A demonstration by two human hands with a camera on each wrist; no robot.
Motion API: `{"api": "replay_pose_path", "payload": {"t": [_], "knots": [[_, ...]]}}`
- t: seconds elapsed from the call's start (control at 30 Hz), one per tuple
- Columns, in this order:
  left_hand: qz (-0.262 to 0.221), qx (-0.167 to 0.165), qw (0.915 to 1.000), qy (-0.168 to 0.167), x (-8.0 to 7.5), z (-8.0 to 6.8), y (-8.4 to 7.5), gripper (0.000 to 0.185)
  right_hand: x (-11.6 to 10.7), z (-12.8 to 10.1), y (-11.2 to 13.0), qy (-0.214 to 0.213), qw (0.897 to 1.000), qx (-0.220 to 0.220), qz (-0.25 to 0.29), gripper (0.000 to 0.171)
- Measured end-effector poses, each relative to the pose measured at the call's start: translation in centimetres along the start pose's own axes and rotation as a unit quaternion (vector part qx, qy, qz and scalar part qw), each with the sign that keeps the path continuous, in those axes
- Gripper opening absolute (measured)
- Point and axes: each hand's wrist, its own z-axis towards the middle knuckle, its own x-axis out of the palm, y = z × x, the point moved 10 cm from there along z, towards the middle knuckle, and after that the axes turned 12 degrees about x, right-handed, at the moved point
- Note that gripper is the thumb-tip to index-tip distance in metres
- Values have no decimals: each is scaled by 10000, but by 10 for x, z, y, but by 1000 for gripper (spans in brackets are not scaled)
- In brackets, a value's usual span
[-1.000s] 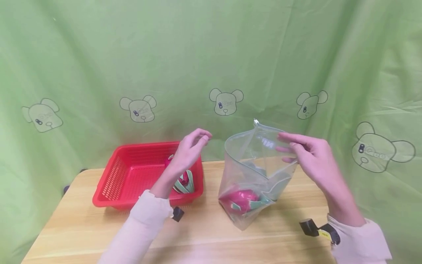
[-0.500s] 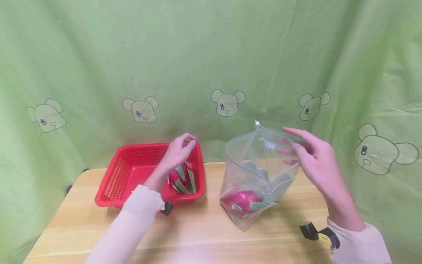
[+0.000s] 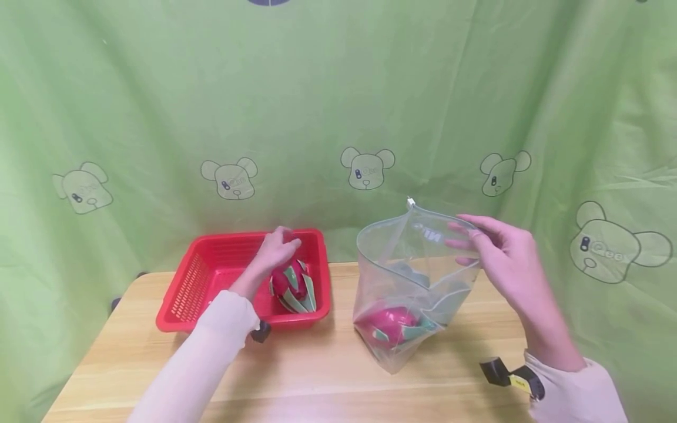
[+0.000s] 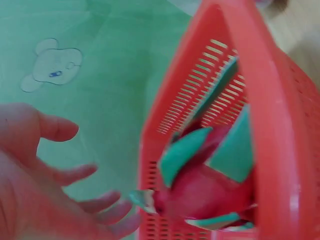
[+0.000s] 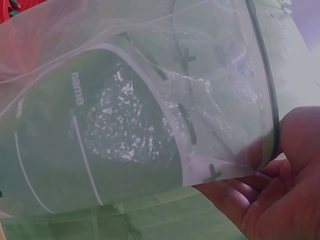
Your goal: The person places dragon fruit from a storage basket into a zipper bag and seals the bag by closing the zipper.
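Observation:
My left hand (image 3: 276,249) hovers over the right part of a red plastic basket (image 3: 177,276), fingers loosely spread and holding nothing. Just below it lies a pink dragon fruit (image 3: 290,284) with green scales; the left wrist view shows this dragon fruit (image 4: 205,192) beside my fingertips. My right hand (image 3: 505,255) pinches the right rim of a clear zip bag (image 3: 372,279), thumb at the edge and fingers against the plastic. The bag's mouth is spread wide, its white slider (image 3: 411,202) at the back. Another dragon fruit (image 3: 391,323) rests at the bottom of the bag.
Both basket and bag stand on a light wooden table (image 3: 317,376), the bag to the right of the basket. Behind hangs a green curtain (image 3: 296,106) printed with bear heads, close to the table's back edge.
My left hand has moved left and down from between basket and bag to above the dragon fruit in the basket. My right hand keeps its grip on the bag, nearly still.

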Motion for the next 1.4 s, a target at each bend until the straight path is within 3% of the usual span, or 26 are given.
{"api": "replay_pose_path", "payload": {"t": [0.1,0.2,0.4,0.5,0.63,0.77,1.1,1.4], "knots": [[-353,-537,9969,-461,-2,0,19,71,-1,1,1,-42,10000,5,-11,39],[-775,-1156,9871,-786,-1,-3,40,80,-1,1,1,-61,10000,38,-13,39],[-1177,-1887,9729,-633,13,-11,70,85,-1,2,2,-135,9998,122,32,38],[-1551,-2036,9653,-514,23,-15,79,84,-2,2,2,-157,9998,101,96,38],[-1937,-2108,9571,-443,34,-20,88,104,-3,3,1,-172,9997,135,108,38],[-1896,-2222,9557,-364,39,-25,98,120,-5,4,0,-260,9995,197,-9,38],[-1795,-2484,9508,-459,44,-29,104,125,-3,8,0,-281,9989,352,155,38],[-2111,-2296,9490,-452,41,-25,105,121,-1,9,1,-300,9986,290,335,37]]}}
